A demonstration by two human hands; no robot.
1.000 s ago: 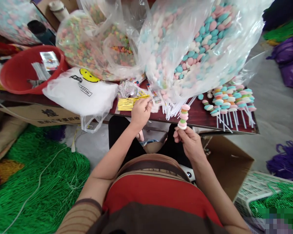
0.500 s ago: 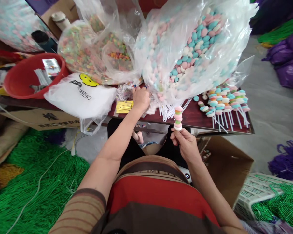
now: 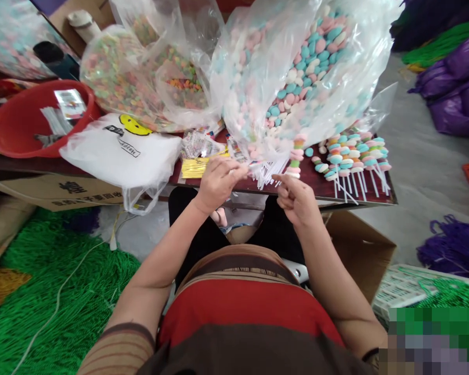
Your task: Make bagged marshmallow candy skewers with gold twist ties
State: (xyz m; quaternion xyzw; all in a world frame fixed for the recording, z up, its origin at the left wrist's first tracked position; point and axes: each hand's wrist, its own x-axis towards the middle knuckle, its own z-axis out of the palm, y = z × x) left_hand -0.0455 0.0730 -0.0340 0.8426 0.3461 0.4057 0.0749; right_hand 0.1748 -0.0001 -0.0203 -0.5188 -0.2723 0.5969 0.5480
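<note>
Upright in front of me is a candy skewer of pink, white, orange and green pieces, its base pinched by my right hand. My left hand is closed, thumb and fingertips together, pointing toward the skewer. Something thin and pale shows at its fingertips, too blurred to name. Below and behind that hand lie a bundle of yellow twist ties and a heap of small printed clear bags. White sticks lie on the table between my hands.
Big clear bags of pastel candy and gummy candy fill the table's back. Finished skewers lie at right. A red basin and white smiley bag are at left. An open carton stands below.
My left hand has drawn back from the small bags toward me and slightly right, its fingertips now pointing at the skewer. My right hand has raised the skewer slightly. The view has shifted a little.
</note>
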